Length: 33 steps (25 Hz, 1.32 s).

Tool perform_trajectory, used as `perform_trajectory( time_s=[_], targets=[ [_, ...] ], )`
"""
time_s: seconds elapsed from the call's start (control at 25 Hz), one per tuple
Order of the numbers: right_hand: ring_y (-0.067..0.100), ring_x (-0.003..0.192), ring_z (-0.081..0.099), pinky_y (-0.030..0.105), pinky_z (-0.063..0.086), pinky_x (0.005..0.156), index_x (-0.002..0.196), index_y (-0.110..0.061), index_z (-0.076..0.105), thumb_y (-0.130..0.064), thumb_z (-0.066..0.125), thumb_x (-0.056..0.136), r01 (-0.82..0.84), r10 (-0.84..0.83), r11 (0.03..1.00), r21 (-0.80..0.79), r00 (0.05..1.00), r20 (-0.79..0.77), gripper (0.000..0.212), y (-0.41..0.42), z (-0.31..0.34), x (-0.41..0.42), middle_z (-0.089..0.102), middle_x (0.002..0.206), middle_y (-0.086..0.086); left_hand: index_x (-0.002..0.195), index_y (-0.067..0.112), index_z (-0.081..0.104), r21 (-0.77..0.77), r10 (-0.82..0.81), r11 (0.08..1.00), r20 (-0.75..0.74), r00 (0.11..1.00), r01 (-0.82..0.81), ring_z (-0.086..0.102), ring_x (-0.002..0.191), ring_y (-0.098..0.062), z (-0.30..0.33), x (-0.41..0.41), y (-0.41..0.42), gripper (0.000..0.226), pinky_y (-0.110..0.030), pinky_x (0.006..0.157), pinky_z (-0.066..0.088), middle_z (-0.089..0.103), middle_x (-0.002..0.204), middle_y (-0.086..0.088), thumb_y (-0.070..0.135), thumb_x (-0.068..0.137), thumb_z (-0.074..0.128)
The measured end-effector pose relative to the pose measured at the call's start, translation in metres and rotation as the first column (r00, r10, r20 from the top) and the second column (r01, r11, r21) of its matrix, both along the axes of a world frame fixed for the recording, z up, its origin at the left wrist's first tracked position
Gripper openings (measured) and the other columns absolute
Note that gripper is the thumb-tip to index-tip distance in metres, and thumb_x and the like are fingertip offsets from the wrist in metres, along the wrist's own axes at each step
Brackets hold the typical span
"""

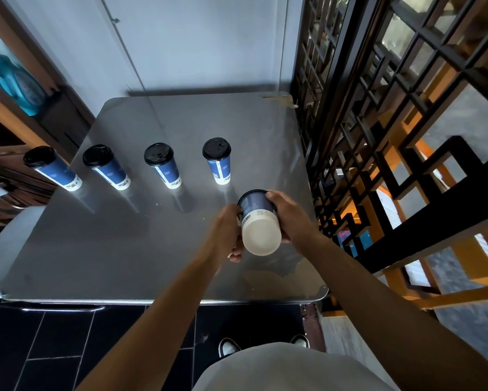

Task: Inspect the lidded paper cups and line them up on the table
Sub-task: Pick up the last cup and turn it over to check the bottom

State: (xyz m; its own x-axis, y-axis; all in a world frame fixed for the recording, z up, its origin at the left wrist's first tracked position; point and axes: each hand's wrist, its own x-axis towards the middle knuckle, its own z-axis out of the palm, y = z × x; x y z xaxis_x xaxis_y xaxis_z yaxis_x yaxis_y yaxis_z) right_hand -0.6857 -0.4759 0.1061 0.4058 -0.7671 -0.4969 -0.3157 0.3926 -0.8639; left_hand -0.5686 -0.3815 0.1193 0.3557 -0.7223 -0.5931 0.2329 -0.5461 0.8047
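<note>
Several blue paper cups with black lids stand upright in a row across the steel table [124, 249]; the rightmost of the row [218, 162] is nearest my hands. One more blue and white cup [258, 221] is held tipped above the table's right side, its white base towards me and its lidded end pointing away. My left hand [227, 230] grips its left side. My right hand [289, 215] grips its right side with the thumb over the blue wall.
A black lattice screen [378, 122] runs close along the table's right edge. A pale wall [180, 46] rises behind the table, and wooden shelving with a blue object [17, 80] stands at the left. Dark floor tiles and my shoes [228, 347] lie below the front edge.
</note>
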Motion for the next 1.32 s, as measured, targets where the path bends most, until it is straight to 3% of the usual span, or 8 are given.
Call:
perform_trajectory(
  time_s=[0.16, 0.32, 0.44, 0.72, 0.92, 1.08, 1.2, 1.32],
  targets=[
    [0.038, 0.088, 0.070, 0.034, 0.048, 0.064, 0.126, -0.041, 0.058, -0.058, 0.044, 0.092, -0.050, 0.049, 0.997, -0.057, 0.999, -0.019, 0.041, -0.003, -0.001, 0.002, 0.070, 0.112, 0.007, 0.088, 0.010, 0.060, 0.005, -0.048, 0.999, -0.016, 0.999, 0.048, 0.045, 0.044, -0.022, 0.000, 0.000, -0.002, 0.058, -0.019, 0.042, 0.032, 0.051, 0.060, -0.020, 0.065, 0.082, 0.042],
    [0.017, 0.053, 0.052, 0.023, 0.037, 0.047, 0.131, -0.029, 0.055, -0.048, 0.043, 0.102, -0.011, 0.012, 1.000, -0.018, 0.999, 0.032, 0.037, -0.005, 0.002, -0.001, 0.062, 0.079, 0.011, 0.090, 0.014, 0.062, -0.091, 0.039, 0.995, -0.131, 0.991, -0.052, 0.048, 0.052, -0.023, 0.005, 0.000, 0.000, 0.045, -0.020, 0.046, 0.032, 0.058, 0.066, -0.016, 0.053, 0.097, 0.040],
    [0.015, 0.048, 0.050, 0.021, 0.036, 0.045, 0.121, -0.019, 0.058, -0.052, 0.043, 0.100, 0.000, -0.001, 0.998, 0.061, 1.000, 0.025, 0.043, -0.002, -0.001, -0.001, 0.058, 0.069, 0.009, 0.090, 0.013, 0.062, -0.123, 0.066, 0.988, -0.177, 0.982, -0.089, 0.050, 0.045, -0.018, 0.004, -0.001, -0.002, 0.045, -0.019, 0.045, 0.031, 0.061, 0.058, -0.007, 0.046, 0.102, 0.033],
    [0.030, 0.080, 0.056, 0.029, 0.040, 0.058, 0.118, -0.016, 0.060, -0.049, 0.046, 0.098, 0.056, -0.068, 0.991, 0.122, 0.993, 0.093, 0.041, -0.004, -0.002, 0.002, 0.063, 0.092, 0.016, 0.097, 0.010, 0.061, -0.033, 0.009, 0.999, -0.082, 0.997, -0.012, 0.044, 0.042, -0.018, -0.007, -0.005, -0.003, 0.061, -0.019, 0.043, 0.036, 0.051, 0.066, -0.017, 0.065, 0.087, 0.037],
    [0.030, 0.081, 0.061, 0.034, 0.043, 0.065, 0.116, -0.024, 0.061, -0.055, 0.047, 0.089, 0.034, -0.039, 0.997, 0.070, 0.997, 0.064, 0.043, -0.003, -0.003, 0.002, 0.068, 0.100, 0.024, 0.102, 0.009, 0.060, 0.004, 0.016, 1.000, -0.052, 0.999, -0.016, 0.049, 0.051, -0.026, -0.005, -0.004, -0.004, 0.063, -0.022, 0.044, 0.039, 0.053, 0.073, -0.022, 0.062, 0.075, 0.039],
    [0.027, 0.076, 0.060, 0.034, 0.043, 0.064, 0.117, -0.029, 0.059, -0.054, 0.049, 0.090, 0.006, -0.006, 1.000, 0.014, 1.000, 0.011, 0.038, 0.000, -0.004, 0.002, 0.068, 0.093, 0.012, 0.099, 0.008, 0.067, 0.085, -0.007, 0.996, -0.051, 0.999, 0.011, 0.059, 0.062, -0.030, -0.007, -0.001, -0.004, 0.070, -0.025, 0.046, 0.043, 0.064, 0.080, -0.021, 0.065, 0.072, 0.036],
    [0.027, 0.078, 0.061, 0.034, 0.045, 0.065, 0.120, -0.031, 0.057, -0.058, 0.044, 0.090, -0.045, 0.045, 0.999, 0.011, 0.999, 0.014, 0.042, 0.002, -0.005, 0.003, 0.069, 0.095, 0.013, 0.119, 0.008, 0.068, 0.056, -0.032, 0.998, -0.098, 0.995, 0.038, 0.065, 0.065, -0.030, -0.009, -0.003, -0.004, 0.087, -0.023, 0.043, 0.043, 0.072, 0.091, -0.020, 0.076, 0.070, 0.043],
    [0.029, 0.073, 0.057, 0.032, 0.042, 0.060, 0.118, -0.018, 0.058, -0.055, 0.038, 0.100, -0.025, 0.025, 0.999, 0.024, 0.999, 0.036, 0.046, 0.003, -0.002, 0.000, 0.062, 0.089, 0.018, 0.115, 0.008, 0.066, 0.004, 0.027, 1.000, -0.189, 0.982, -0.026, 0.066, 0.055, -0.023, -0.004, -0.003, 0.000, 0.066, -0.020, 0.041, 0.041, 0.071, 0.079, -0.013, 0.064, 0.087, 0.043]
  ],
)
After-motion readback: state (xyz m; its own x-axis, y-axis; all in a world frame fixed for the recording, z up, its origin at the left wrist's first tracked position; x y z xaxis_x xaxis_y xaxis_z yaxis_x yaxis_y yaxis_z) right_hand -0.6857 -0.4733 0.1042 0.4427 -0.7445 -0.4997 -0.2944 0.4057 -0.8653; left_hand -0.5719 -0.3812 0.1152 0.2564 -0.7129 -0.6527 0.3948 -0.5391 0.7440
